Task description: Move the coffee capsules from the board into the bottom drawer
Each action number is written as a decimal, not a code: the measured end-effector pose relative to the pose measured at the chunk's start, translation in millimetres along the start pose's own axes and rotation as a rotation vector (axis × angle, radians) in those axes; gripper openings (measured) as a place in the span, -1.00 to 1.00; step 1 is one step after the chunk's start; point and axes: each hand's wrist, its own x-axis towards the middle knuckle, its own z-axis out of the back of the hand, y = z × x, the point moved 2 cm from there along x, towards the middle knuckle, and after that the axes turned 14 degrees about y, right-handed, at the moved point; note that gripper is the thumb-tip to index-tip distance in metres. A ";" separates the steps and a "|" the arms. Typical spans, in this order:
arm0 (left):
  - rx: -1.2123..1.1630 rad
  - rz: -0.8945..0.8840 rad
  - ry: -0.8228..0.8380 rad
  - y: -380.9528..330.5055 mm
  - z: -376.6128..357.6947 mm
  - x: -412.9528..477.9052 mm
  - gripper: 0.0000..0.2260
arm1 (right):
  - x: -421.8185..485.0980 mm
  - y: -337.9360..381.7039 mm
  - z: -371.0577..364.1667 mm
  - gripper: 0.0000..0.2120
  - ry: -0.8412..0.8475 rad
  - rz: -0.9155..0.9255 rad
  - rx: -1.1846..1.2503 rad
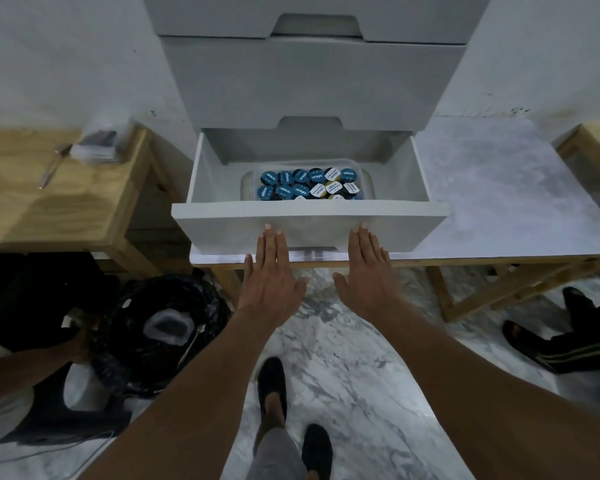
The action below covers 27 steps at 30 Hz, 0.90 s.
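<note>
Both hands are flat, fingers straight and together, with the fingertips against the front panel of the open bottom drawer [309, 226]: the left hand [271, 271] left of centre, the right hand [369, 271] right of centre, neither one gripping anything. Inside the drawer the coffee capsules [309, 185] sit packed in rows in a clear plastic container [248, 183], most with blue lids, a few with white or yellowish ones; the print on them is too blurred to read. The drawer belongs to a white drawer unit [309, 81] standing on a marbled tabletop [499, 188]. To the left is a wooden table [66, 209] with what looks like a small clear packet [97, 143] and a metal utensil [52, 166] lying on it.
</note>
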 end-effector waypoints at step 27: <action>-0.003 -0.082 -0.003 31.8 76.6 122.0 -0.28 | 124.2 13.8 64.7 -0.35 -0.089 -0.069 0.103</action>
